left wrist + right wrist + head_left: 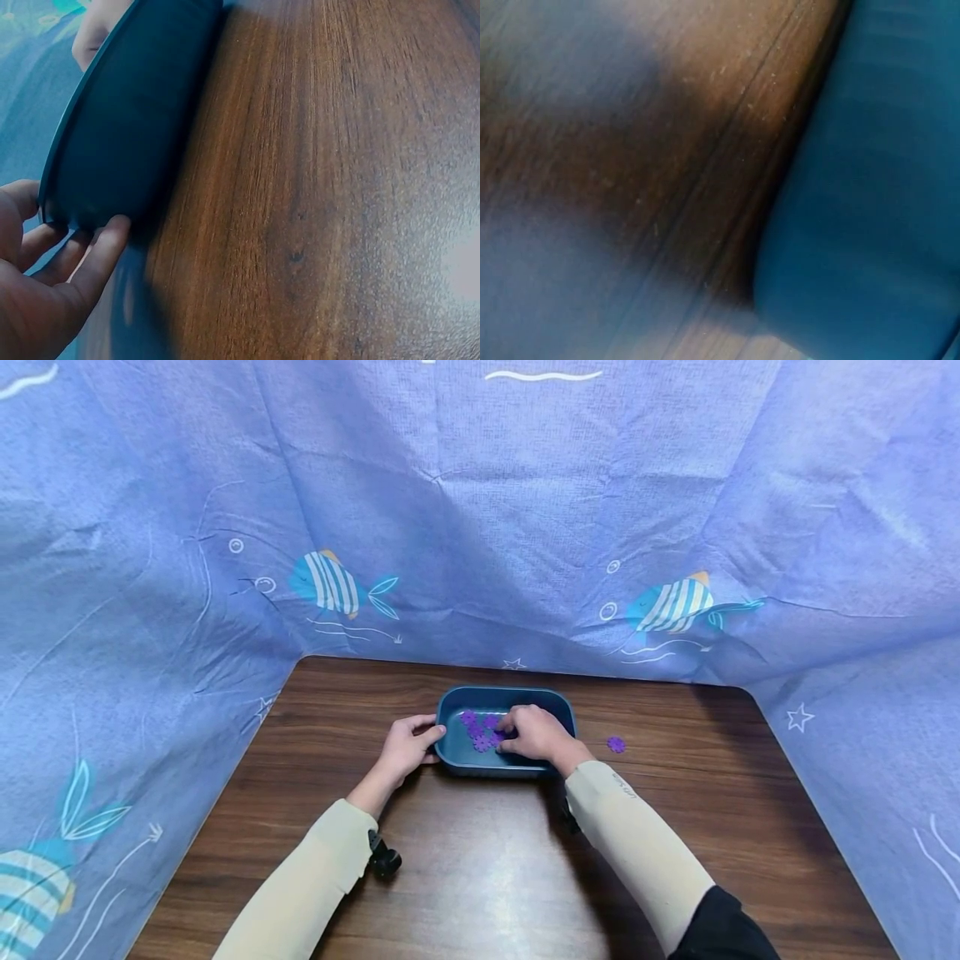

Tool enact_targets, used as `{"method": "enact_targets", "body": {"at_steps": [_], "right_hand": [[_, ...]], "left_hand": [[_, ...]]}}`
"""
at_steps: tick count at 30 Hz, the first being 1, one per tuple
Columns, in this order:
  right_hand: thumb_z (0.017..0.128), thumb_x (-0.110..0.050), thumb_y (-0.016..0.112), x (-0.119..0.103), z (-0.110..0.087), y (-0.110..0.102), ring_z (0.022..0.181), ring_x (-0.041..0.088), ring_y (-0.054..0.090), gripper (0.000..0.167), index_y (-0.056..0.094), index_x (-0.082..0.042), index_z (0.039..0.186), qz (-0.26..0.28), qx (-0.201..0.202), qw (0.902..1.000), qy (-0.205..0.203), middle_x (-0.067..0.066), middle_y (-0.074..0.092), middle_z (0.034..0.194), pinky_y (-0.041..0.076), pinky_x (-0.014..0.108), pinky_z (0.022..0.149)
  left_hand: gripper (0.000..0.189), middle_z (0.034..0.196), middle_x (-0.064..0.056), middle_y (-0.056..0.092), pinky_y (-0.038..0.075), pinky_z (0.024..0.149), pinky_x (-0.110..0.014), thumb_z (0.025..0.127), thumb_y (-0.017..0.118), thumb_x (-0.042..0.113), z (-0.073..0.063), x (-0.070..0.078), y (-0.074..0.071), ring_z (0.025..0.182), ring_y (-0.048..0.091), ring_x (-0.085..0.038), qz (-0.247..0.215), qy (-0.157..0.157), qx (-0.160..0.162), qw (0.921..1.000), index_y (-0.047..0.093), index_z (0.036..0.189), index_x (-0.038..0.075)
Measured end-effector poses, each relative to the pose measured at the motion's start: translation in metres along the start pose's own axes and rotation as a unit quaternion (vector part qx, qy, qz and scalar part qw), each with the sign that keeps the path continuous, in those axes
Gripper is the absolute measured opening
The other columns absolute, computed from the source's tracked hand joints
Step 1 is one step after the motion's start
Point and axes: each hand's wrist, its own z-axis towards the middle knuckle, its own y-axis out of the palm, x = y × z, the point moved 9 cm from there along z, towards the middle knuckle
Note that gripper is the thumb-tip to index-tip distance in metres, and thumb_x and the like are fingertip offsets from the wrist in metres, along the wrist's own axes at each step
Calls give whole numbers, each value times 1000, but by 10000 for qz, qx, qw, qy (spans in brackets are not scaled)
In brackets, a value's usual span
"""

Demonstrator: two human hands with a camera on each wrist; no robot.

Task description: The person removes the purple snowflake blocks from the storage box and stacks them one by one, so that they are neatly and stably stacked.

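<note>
A dark blue rectangular box (487, 770) stands toward the back of the table. My left hand (408, 745) grips its left end, thumb over the rim; in the left wrist view the fingers (112, 232) touch the outer wall. Several purple snowflake-shaped plastic pieces (481, 742) lie on the box floor. Over the right wall reaches my right hand (536, 733), with thumb and fingers down among these pieces. Whether it pinches one I cannot tell. The right wrist view shows only the box's outer wall (870, 195), with the hand out of sight.
One more purple piece (616, 744) lies on the wooden table (465, 860), to the right of the box. Blue fish-printed cloth (510, 527) hangs behind and at both sides of the table. A black wrist camera (386, 860) sticks out from the left sleeve.
</note>
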Motion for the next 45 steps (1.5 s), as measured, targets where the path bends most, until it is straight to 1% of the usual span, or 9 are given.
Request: {"method": "enact_targets", "body": {"at_steps": [7,12,16,19,23,28,33,38,45], "right_hand": [[90,-34,81,-2,2,3,101,18,65,28,79,-22,115,-235,-145,9996,55,-2,69,107,57,41,95],[90,-34,81,-1,4,5,100,18,63,28,79,-21,115,-100,-262,9994,190,-2,68,107,56,42,96],[90,-34,81,1,5,7,99,18,62,29,77,-20,115,22,-351,9989,309,-1,67,108,56,42,96],[90,-36,81,4,6,8,98,16,61,29,77,-22,115,3,-369,9986,366,-2,67,108,56,40,95],[90,-37,80,1,6,7,99,16,61,30,77,-21,116,-166,-347,9991,192,-2,67,110,56,40,95],[90,-39,78,-7,5,6,100,16,63,34,76,-20,118,-448,-337,9984,-103,-2,68,115,57,40,97],[90,-38,77,-10,4,4,96,13,63,35,76,-19,119,-625,-211,9976,-225,-2,70,115,58,37,94],[91,-37,77,-6,3,-1,90,12,60,33,75,-20,119,-466,-23,9987,-218,-3,72,112,58,35,88],[90,-37,76,0,0,-6,95,12,61,35,76,-21,121,-231,114,9995,-185,-4,71,115,57,36,91]], "left_hand": [[41,126,-21,68,66,75,-38,101,67,16,1,-1,0,97,73,-27,18,-9,-22,10000,62,139,2],[41,125,-22,68,66,75,-40,101,67,16,2,-1,-1,96,73,-27,19,16,9,10000,62,138,1],[41,125,-22,67,66,74,-39,100,67,15,2,-1,-2,94,73,-28,19,45,35,10000,62,138,0],[41,125,-22,68,66,72,-38,100,68,15,2,-2,-1,93,74,-27,-17,50,35,10000,62,138,0],[41,125,-23,67,66,72,-37,100,68,14,3,-2,-1,92,74,-28,-42,55,31,10000,62,138,0],[43,127,-23,67,66,73,-37,100,68,15,3,-4,0,95,73,-28,-17,-13,9,10000,61,139,0],[44,128,-25,66,65,76,-39,100,67,16,2,-3,1,97,73,-30,-34,17,-2,10000,59,140,-2],[44,129,-25,65,65,77,-41,101,67,16,1,-1,0,101,72,-31,-50,6,29,10000,59,140,-2],[42,127,-22,68,66,74,-38,100,67,15,-2,-1,1,101,72,-29,-40,-113,70,9999,61,139,0]]}}
